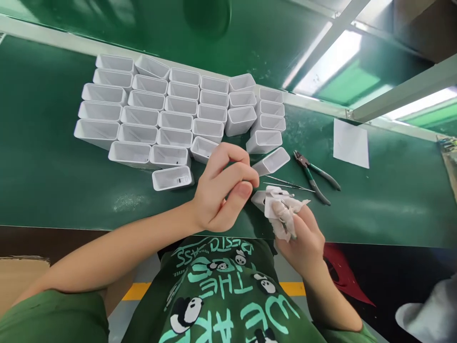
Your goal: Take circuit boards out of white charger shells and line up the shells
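While right hand holds white piece, shirt reads upside-down "THE".

The middle of a green-topped workbench is taken up by rows of white, open-topped rectangular plastic containers, packed closely at left and split by narrow gaps at right. One container is set at the near edge of the group. To the right, slim metal tweezers and green-handled pliers are laid near each other; farther right, a white paper sheet is placed.
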A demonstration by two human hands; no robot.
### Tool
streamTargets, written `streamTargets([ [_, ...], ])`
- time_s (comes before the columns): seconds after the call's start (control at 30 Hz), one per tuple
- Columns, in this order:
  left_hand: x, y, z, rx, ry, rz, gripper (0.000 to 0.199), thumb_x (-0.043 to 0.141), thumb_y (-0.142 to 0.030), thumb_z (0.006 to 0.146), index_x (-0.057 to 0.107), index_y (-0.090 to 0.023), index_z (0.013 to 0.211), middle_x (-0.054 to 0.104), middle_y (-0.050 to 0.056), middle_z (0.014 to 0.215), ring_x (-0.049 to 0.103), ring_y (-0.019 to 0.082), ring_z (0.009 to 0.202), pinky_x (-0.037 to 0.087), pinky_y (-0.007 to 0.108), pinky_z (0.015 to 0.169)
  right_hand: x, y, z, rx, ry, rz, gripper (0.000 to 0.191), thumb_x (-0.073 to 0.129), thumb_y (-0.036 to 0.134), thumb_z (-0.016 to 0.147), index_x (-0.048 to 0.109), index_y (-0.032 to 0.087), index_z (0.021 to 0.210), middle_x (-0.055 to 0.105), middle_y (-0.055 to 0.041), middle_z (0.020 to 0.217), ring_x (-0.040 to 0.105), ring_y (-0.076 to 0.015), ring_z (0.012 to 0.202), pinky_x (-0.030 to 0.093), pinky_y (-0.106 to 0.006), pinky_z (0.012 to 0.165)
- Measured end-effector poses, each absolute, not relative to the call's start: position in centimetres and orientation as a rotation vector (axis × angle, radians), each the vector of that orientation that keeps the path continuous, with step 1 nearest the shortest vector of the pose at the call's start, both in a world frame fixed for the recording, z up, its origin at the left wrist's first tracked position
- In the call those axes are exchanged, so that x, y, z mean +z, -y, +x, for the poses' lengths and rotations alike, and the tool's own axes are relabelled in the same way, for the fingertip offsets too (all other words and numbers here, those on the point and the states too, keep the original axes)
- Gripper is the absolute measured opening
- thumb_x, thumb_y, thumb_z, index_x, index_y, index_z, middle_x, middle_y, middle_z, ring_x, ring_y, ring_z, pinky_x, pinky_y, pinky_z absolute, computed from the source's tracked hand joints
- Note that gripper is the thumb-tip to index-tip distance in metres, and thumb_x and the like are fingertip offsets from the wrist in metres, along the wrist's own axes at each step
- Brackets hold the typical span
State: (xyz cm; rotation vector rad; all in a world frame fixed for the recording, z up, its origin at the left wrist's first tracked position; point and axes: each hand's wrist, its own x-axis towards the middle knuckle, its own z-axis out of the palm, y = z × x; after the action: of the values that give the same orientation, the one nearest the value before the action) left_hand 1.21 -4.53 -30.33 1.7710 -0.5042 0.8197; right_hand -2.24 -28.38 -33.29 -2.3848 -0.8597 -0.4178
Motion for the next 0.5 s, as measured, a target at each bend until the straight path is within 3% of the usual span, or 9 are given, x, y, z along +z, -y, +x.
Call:
streamTargets([
  [0.17, -30.1, 4.5, 1.2, 0.768, 0.551, 1.771, 0.025, 0.041, -0.030, 0.099, 0.060, -0.017, 0.089, 0.053, 0.007, 0.088, 0.056, 0.018, 0.085, 0.048, 0.035, 0.075, -33.1, 28.2, -2.2, -0.403, 0.850, -2.265, 0.047, 0.062, 0.005, 0.084, 0.062, 0.023, 0.128, 0.065, -0.0142, 0.117, 0.065, -0.0284, 0.107, 0.058, -0.039, 0.081],
  [0.27, -30.1, 4.5, 1.3, 0.703, 0.721, 1.749, 0.031, 0.045, -0.038, 0.097, 0.061, -0.013, 0.108, 0.058, 0.011, 0.099, 0.058, 0.021, 0.095, 0.051, 0.037, 0.083, -32.2, 27.3, -3.2, -0.326, 0.529, -1.910, 0.047, 0.066, 0.014, 0.085, 0.061, 0.027, 0.130, 0.064, -0.0115, 0.120, 0.066, -0.0271, 0.108, 0.060, -0.038, 0.080],
  [0.4, -30.5, 4.9, 1.5, 0.704, 1.019, 1.685, 0.058, 0.051, -0.049, 0.093, 0.052, -0.005, 0.131, 0.059, 0.018, 0.115, 0.058, 0.025, 0.109, 0.052, 0.039, 0.093, -29.4, 24.5, -4.0, 0.195, 0.037, -1.321, 0.038, 0.064, 0.037, 0.092, 0.061, 0.030, 0.129, 0.070, -0.0082, 0.112, 0.072, -0.0221, 0.090, 0.063, -0.029, 0.061],
  [0.5, -30.9, 5.2, 1.5, 0.729, 0.981, 1.731, 0.075, 0.058, -0.059, 0.087, 0.046, -0.005, 0.139, 0.060, 0.017, 0.116, 0.058, 0.026, 0.109, 0.052, 0.040, 0.093, -27.5, 22.7, -3.6, 0.535, -0.152, -0.924, 0.026, 0.069, 0.041, 0.089, 0.069, 0.029, 0.111, 0.074, -0.0016, 0.099, 0.073, -0.0145, 0.079, 0.064, -0.022, 0.067],
])
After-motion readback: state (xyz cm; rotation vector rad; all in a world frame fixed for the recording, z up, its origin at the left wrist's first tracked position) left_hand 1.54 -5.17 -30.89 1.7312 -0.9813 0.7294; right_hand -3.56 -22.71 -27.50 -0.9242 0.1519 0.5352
